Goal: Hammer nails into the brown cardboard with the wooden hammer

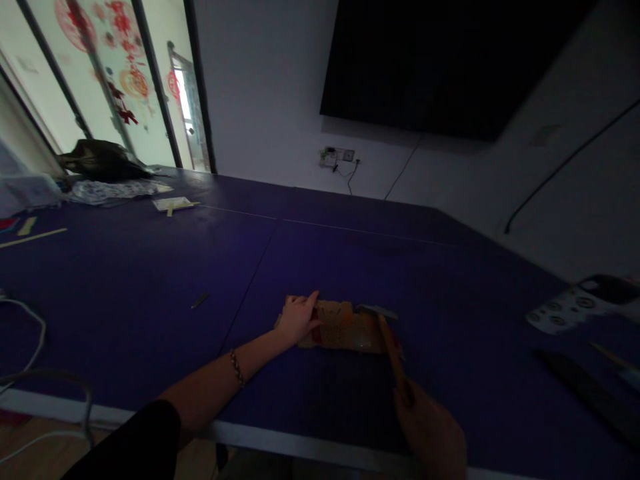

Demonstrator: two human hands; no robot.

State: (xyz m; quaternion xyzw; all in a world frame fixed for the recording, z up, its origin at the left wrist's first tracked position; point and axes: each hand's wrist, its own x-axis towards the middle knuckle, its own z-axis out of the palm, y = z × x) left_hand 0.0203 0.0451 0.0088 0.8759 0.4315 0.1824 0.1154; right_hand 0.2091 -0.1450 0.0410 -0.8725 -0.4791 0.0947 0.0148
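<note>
A flat brown oblong piece [345,327] with a dotted, patterned surface lies on the purple table in front of me; what it is made of is hard to tell in the dim light. My left hand [298,320] presses on its left end, with bent fingers at the far edge and the thumb on top. In my right hand [430,427] is the wooden handle of a hammer [393,347]. The dark head of this hammer rests at or just above the far right part of the piece; contact cannot be made out.
A small pen-like tool [200,300] lies left on the purple table [165,280]. White cables [35,333] cross the left edge. At right are a spotted white object [565,310] and a long black strip [585,387]. Farther back lie a white tray [173,204] and a dark bag [103,160].
</note>
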